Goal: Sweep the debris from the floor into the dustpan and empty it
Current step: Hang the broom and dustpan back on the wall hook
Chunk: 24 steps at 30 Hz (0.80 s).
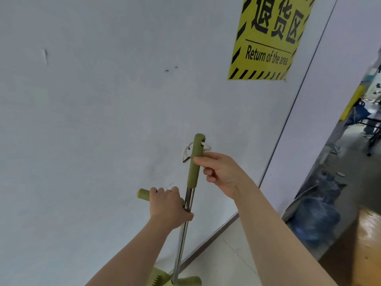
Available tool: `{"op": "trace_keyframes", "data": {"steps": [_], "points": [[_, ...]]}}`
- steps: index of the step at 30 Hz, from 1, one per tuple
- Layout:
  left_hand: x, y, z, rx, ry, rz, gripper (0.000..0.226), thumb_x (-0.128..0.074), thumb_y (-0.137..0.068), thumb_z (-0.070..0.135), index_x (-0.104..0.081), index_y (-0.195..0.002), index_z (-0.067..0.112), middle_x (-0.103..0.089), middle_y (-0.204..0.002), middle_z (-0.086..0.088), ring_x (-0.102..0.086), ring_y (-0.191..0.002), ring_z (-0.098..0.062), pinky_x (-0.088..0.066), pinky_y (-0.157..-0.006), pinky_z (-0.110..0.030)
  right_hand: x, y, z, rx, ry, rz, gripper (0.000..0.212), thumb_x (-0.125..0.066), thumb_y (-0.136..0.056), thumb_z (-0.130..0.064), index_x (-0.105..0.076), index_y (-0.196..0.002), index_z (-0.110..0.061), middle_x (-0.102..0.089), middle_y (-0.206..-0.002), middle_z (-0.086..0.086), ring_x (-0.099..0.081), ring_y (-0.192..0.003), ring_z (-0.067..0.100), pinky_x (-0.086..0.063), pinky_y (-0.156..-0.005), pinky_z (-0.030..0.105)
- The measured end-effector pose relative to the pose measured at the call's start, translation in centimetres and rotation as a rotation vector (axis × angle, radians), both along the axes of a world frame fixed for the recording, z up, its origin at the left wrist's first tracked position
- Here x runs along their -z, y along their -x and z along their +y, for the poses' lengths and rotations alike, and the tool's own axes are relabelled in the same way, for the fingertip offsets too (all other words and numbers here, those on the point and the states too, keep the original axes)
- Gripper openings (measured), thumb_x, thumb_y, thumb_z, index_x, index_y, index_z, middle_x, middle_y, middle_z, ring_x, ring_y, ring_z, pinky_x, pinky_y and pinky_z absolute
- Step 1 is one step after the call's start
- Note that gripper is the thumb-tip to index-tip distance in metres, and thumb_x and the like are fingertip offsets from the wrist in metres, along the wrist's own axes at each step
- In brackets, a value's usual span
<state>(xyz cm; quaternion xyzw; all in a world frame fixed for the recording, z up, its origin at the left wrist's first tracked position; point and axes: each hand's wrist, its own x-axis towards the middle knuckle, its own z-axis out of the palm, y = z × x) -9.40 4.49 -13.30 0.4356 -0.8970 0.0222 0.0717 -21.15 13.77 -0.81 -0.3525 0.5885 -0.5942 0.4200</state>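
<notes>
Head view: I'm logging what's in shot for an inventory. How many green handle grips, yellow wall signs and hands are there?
Green handle grips: 2 (upright grip, lower grip)
Yellow wall sign: 1
Hands: 2 (left hand, right hand)
Total: 5

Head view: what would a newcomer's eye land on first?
The yellow-and-black sign reading "Return of the area", upper right on the white wall. Below it, centre frame, the right hand pinches the long steel handle's green grip, while the left hand grips a second green handle lower down. A blue bag sits at the right edge.
</notes>
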Motion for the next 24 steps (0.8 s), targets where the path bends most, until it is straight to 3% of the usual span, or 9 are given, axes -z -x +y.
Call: {"op": "trace_keyframes", "data": {"steps": [6,11,12,15,19,21,24], "points": [[0.2,2.9,-2.5,-0.104,-0.044,-0.031,0.064,-0.049,-0.05,0.081,-0.046,-0.082,0.025,-0.048,-0.065,0.012,-0.046,-0.067,-0.016,-0.024,-0.071,-0.038,-1.8,4.7,-5.0,-0.207,0.059,0.054,0.03,-0.048,-0.088,-0.006,-0.066,-0.111,0.002,-0.059,-0.098,0.007,-0.041,-0.075,0.015,-0.033,-0.061,0.022],[0.3,5.0,-3.6,-0.163,-0.092,-0.046,0.068,-0.048,-0.047,0.086,-0.042,-0.079,0.026,-0.05,-0.066,0.013,-0.048,-0.066,-0.015,-0.027,-0.07,-0.036,-3.7,7.6,-8.6,-0.281,0.023,-0.143,0.032,-0.053,-0.086,-0.036,-0.069,-0.077,-0.01,-0.064,-0.079,0.007,-0.051,-0.065,0.018,-0.038,-0.06,0.028],[0.3,5.3,-3.7,-0.163,-0.104,-0.055,0.07,-0.049,-0.047,0.087,-0.044,-0.081,0.026,-0.05,-0.067,0.013,-0.049,-0.067,-0.015,-0.027,-0.07,-0.036,-4.0,7.8,-9.4,-0.28,0.016,-0.074,0.032,-0.058,-0.086,-0.039,-0.069,-0.074,-0.012,-0.063,-0.078,0.006,-0.051,-0.068,0.019,-0.037,-0.059,0.027],[0.1,5.8,-4.0,-0.17,-0.164,-0.06,0.074,-0.05,-0.046,0.092,-0.044,-0.082,0.027,-0.054,-0.07,0.013,-0.053,-0.069,-0.013,-0.032,-0.07,-0.034,-4.8,8.3,-11.4,-0.261,0.081,0.122,0.015,-0.062,-0.086,-0.02,-0.072,-0.078,-0.013,-0.066,-0.078,0.006,-0.054,-0.075,0.02,-0.037,-0.059,0.024],[-0.5,5.5,-4.7,-0.235,-0.245,0.014,0.064,-0.049,-0.055,0.091,-0.045,-0.074,0.029,-0.057,-0.071,0.013,-0.057,-0.069,-0.009,-0.037,-0.061,-0.027,-7.5,9.2,-12.7,-0.326,0.176,0.109,0.018,-0.054,-0.094,-0.014,-0.068,-0.081,-0.011,-0.071,-0.072,0.002,-0.064,-0.065,0.015,-0.051,-0.063,0.024],[-1.0,5.3,-5.0,-0.284,-0.226,0.043,0.06,-0.047,-0.062,0.088,-0.045,-0.071,0.029,-0.057,-0.07,0.013,-0.056,-0.068,-0.009,-0.036,-0.059,-0.026,-8.7,9.4,-13.2,-0.339,0.125,0.213,0.02,-0.053,-0.095,-0.019,-0.065,-0.081,-0.011,-0.071,-0.074,0.004,-0.065,-0.065,0.016,-0.055,-0.063,0.025],[-1.6,5.4,-5.2,-0.34,-0.186,0.065,0.058,-0.047,-0.065,0.087,-0.045,-0.07,0.029,-0.056,-0.069,0.012,-0.053,-0.066,-0.009,-0.035,-0.058,-0.026,-9.1,9.3,-13.7,-0.299,-0.158,0.562,0.043,-0.043,-0.095,-0.046,-0.062,-0.089,-0.008,-0.071,-0.08,0.011,-0.068,-0.067,0.023,-0.058,-0.065,0.03]]}}
